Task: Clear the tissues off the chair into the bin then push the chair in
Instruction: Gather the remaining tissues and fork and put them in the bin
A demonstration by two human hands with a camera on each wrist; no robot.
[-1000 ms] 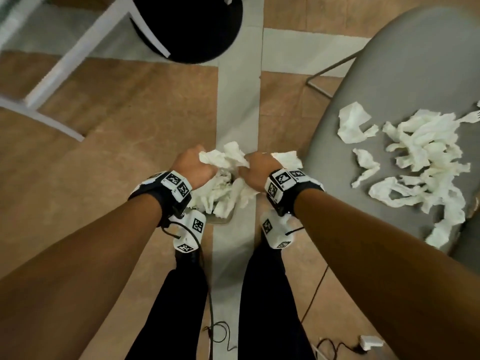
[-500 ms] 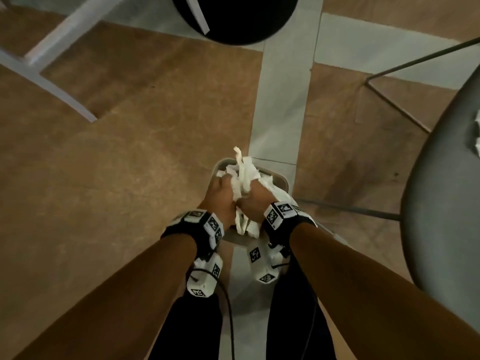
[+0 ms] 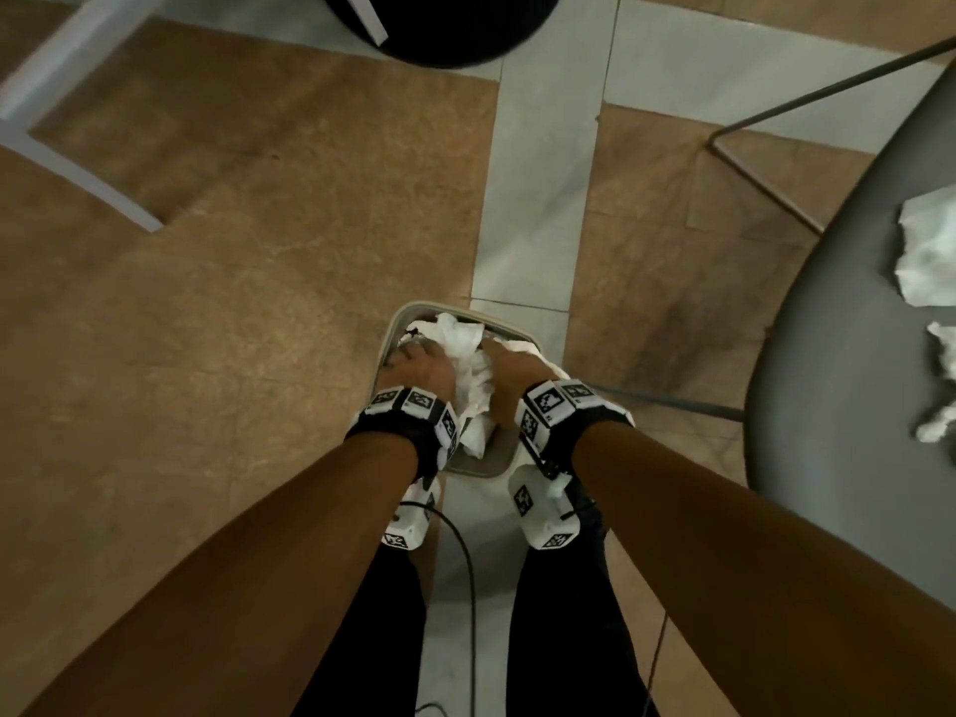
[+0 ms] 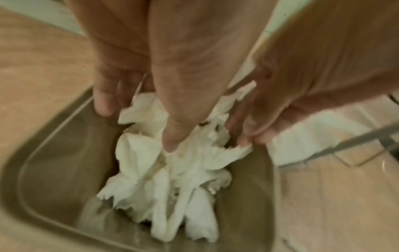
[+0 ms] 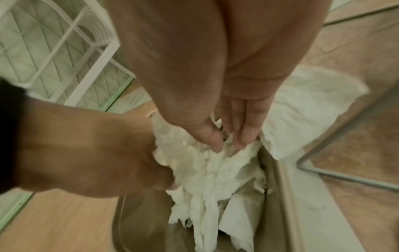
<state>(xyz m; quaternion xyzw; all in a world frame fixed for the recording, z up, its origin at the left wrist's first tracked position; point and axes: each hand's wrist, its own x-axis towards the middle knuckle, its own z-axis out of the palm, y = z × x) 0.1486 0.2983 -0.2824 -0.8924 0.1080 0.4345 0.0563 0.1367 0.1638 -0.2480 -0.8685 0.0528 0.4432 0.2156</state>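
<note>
A bunch of white tissues [image 3: 465,349] hangs between my two hands over the beige bin [image 3: 398,323] on the floor. My left hand [image 3: 419,364] and right hand [image 3: 512,370] press it from either side with fingers straight and pointing down. In the left wrist view the tissues [image 4: 172,179] trail down inside the bin [image 4: 54,153] below my left hand [image 4: 172,136]. The right wrist view has my right hand [image 5: 228,141] on the bunch [image 5: 205,170]. One tissue [image 5: 313,110] lies draped outside the bin's right rim. More tissues [image 3: 926,251] lie on the grey chair seat [image 3: 838,354] at right.
A black round object [image 3: 439,23] stands at the top edge, with white frame bars [image 3: 77,163] to its left. The chair's thin metal legs [image 3: 776,111] run across the floor right of the bin. A cable [image 3: 468,587] trails between my legs.
Both hands carried the tissue bunch from beside the chair down to the bin's opening. The grip loosened and the fingers straightened; the bunch now hangs into the bin.
</note>
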